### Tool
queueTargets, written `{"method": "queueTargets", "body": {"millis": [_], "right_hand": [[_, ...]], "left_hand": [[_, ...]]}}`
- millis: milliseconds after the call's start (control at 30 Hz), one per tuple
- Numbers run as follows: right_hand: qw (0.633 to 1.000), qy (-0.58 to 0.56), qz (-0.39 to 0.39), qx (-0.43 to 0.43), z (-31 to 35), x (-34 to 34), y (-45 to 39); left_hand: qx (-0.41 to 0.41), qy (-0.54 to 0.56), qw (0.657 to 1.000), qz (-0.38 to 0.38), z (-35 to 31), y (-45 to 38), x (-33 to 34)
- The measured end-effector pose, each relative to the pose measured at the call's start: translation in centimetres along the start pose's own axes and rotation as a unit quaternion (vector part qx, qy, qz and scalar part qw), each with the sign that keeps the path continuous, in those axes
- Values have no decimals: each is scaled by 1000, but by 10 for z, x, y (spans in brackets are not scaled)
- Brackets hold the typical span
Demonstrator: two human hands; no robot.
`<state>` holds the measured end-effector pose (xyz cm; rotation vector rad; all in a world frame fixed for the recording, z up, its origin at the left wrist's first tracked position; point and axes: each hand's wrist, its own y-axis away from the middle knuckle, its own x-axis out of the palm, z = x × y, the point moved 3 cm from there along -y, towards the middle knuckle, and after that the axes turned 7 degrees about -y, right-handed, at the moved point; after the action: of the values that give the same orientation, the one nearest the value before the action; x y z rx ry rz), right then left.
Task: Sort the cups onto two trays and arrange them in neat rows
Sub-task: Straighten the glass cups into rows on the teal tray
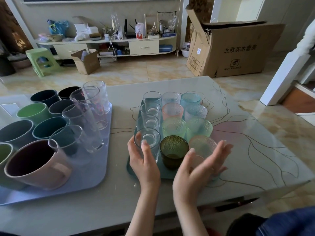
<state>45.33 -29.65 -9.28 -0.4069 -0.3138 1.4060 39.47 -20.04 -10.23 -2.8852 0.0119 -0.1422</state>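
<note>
A teal tray (132, 169) in the middle of the table carries glass cups in three rows: clear glasses on the left, tinted textured cups in the middle and on the right. My left hand (144, 165) wraps the nearest clear glass (148, 140). My right hand (199, 169) is spread flat against the near side of a pale pink textured cup (202, 147), fingers apart. A dark olive cup (173, 150) stands between the two hands. On the left, a lavender tray (95, 171) holds several coloured mugs, a pink mug (37, 165) nearest, and tall clear glasses (85, 123).
The table's near edge runs below my wrists and its right corner lies past the teal tray. A dark handled object (237, 204) lies below the near edge. Beyond the table stand a big cardboard box (235, 50), a small open box (86, 62) and a green stool (41, 61).
</note>
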Motion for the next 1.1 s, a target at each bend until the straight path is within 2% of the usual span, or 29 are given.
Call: {"method": "queueTargets", "body": {"millis": [100,167,333,567,700,800,867,967,1033,1100], "right_hand": [[977,140,80,-139,7,7,15],[954,203,112,-191,7,16,20],[937,256,118,-205,2,27,21],[923,293,120,-220,2,29,21],[931,254,148,-215,7,22,22],[945,195,156,-213,17,7,16],[967,126,146,-168,22,-3,-7],[989,-1,146,-8,15,-12,-72],[977,-20,183,108,0,-10,-122],[947,17,258,192,-18,-4,-153]], "left_hand": [[5,-1,1000,6,-2,0,-2],[9,-7,1000,17,-3,0,-5],[6,0,999,51,-4,0,-9],[14,-1,998,57,-2,-1,-8],[8,0,998,68,0,-1,-8],[-44,39,995,80,1,-7,-10],[-88,87,990,70,2,-23,-14],[-165,122,973,102,6,-57,-17],[-201,121,958,163,9,-74,-14],[-211,109,948,210,10,-83,-8]]}}
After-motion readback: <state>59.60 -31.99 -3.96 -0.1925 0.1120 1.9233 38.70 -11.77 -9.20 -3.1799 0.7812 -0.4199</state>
